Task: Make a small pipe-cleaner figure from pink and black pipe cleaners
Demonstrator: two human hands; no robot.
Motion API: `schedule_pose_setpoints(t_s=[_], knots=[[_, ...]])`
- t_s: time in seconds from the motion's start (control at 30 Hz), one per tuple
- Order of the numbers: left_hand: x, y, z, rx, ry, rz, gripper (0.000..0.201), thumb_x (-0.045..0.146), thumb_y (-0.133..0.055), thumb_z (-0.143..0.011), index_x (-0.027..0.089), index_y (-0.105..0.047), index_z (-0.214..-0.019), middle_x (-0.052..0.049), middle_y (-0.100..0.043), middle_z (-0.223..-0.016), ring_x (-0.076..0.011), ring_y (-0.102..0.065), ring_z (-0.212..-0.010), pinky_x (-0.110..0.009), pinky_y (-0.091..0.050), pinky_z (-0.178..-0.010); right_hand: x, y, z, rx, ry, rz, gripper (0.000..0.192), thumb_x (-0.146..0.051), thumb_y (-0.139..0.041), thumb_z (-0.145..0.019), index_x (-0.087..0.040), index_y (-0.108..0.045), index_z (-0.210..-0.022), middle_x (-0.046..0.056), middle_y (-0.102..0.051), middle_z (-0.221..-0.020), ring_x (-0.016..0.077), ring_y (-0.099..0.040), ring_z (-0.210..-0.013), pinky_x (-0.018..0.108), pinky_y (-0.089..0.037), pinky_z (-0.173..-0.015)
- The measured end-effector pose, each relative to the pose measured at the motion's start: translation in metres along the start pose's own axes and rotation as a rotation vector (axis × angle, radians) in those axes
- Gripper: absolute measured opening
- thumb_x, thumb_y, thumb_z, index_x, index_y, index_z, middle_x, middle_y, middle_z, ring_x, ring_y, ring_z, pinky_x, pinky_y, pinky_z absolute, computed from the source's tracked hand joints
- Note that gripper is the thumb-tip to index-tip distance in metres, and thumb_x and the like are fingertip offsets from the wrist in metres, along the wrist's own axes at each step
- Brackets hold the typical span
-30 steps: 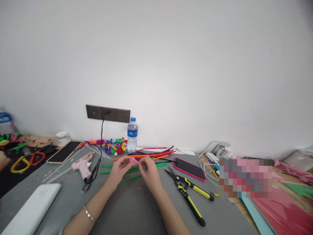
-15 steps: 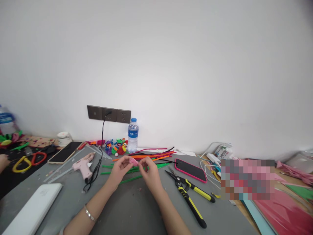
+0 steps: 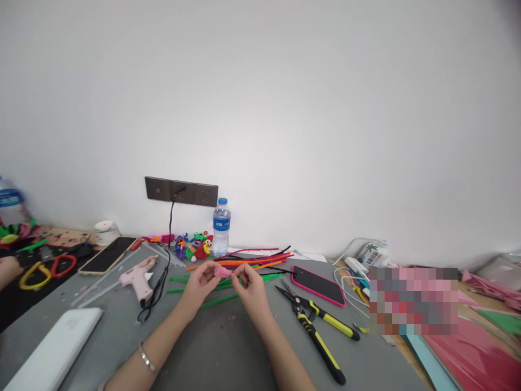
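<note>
Between my two hands, above the middle of the grey mat, is a small fuzzy pink coil (image 3: 222,272), which looks like wound pipe cleaner. My left hand (image 3: 200,287) pinches its left end. At its right end, the fingertips of my right hand (image 3: 249,285) are closed on it too. Green pipe cleaners (image 3: 220,300) lie under and behind both hands. Farther back are orange and red pipe cleaners (image 3: 280,256). To the right of my right hand rest pliers with black and yellow handles (image 3: 321,347), their jaws apart.
A pink glue gun (image 3: 138,279) with its cord lies left, near a white box (image 3: 57,347). A water bottle (image 3: 221,228) stands at the wall beside small colourful figures (image 3: 194,245). A pink-edged phone (image 3: 318,285) is at right. Another person's hand (image 3: 8,270) shows at far left, near scissors (image 3: 36,276).
The pink coil has turned slightly and more of its side shows between my fingertips. Both hands stay in nearly the same place.
</note>
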State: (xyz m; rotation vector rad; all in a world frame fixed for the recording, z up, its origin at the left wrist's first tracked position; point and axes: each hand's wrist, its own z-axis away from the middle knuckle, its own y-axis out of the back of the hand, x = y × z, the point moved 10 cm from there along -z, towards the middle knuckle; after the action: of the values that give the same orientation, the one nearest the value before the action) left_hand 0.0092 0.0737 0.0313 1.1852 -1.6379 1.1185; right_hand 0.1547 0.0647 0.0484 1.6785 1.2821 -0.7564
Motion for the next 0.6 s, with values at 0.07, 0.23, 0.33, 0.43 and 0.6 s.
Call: schedule_pose_setpoints(t_s=[0.07, 0.23, 0.33, 0.43, 0.6], knots=[[0.0003, -0.0002, 0.0, -0.002, -0.005, -0.004, 0.019, 0.029, -0.074, -0.073, 0.017, -0.066, -0.086, -0.003, -0.066, -0.086, -0.0182, -0.062, -0.087, -0.025, -0.049, -0.08, 0.0006, -0.0009, -0.0008, -0.009, -0.015, -0.032, 0.012, -0.022, -0.054, -0.078, -0.02, -0.05, -0.068, -0.008, -0.028, -0.056, 0.0104, -0.028, -0.051, 0.023, -0.022, -0.049], [-0.0005, 0.0006, -0.0012, -0.005, -0.018, -0.016, 0.019, 0.028, -0.073, -0.073, 0.017, -0.066, -0.086, -0.003, -0.066, -0.085, -0.018, -0.062, -0.085, -0.026, -0.05, -0.08, 0.0043, -0.0043, -0.002, -0.04, -0.064, -0.127, 0.014, -0.027, -0.054, -0.078, -0.021, -0.046, -0.069, -0.009, -0.026, -0.056, 0.0101, -0.025, -0.051, 0.023, -0.021, -0.048], [-0.0003, 0.001, -0.0013, -0.004, -0.019, -0.01, 0.019, 0.029, -0.073, -0.073, 0.017, -0.065, -0.086, -0.003, -0.065, -0.085, -0.0182, -0.062, -0.086, -0.026, -0.05, -0.079, 0.005, -0.0041, -0.0023, -0.042, -0.078, -0.179, 0.015, -0.029, -0.056, -0.078, -0.021, -0.045, -0.071, -0.009, -0.027, -0.057, 0.0098, -0.025, -0.051, 0.022, -0.021, -0.048], [0.0004, -0.0001, -0.0007, -0.011, -0.013, -0.003, 0.019, 0.029, -0.073, -0.073, 0.017, -0.065, -0.086, -0.003, -0.065, -0.086, -0.0185, -0.062, -0.087, -0.027, -0.05, -0.08, 0.0022, -0.0031, -0.0026, -0.045, -0.076, -0.202, 0.016, -0.029, -0.057, -0.077, -0.021, -0.044, -0.071, -0.007, -0.034, -0.06, 0.0099, -0.031, -0.053, 0.022, -0.026, -0.049], [0.0021, 0.0, 0.0005, -0.003, -0.009, -0.011, 0.022, 0.031, -0.074, -0.072, 0.017, -0.065, -0.086, -0.004, -0.066, -0.086, -0.0199, -0.062, -0.087, -0.029, -0.051, -0.081, -0.0039, -0.0022, -0.0031, -0.054, -0.052, -0.17, 0.017, -0.028, -0.056, -0.077, -0.021, -0.045, -0.068, -0.005, -0.041, -0.062, 0.0108, -0.037, -0.056, 0.021, -0.032, -0.05]])
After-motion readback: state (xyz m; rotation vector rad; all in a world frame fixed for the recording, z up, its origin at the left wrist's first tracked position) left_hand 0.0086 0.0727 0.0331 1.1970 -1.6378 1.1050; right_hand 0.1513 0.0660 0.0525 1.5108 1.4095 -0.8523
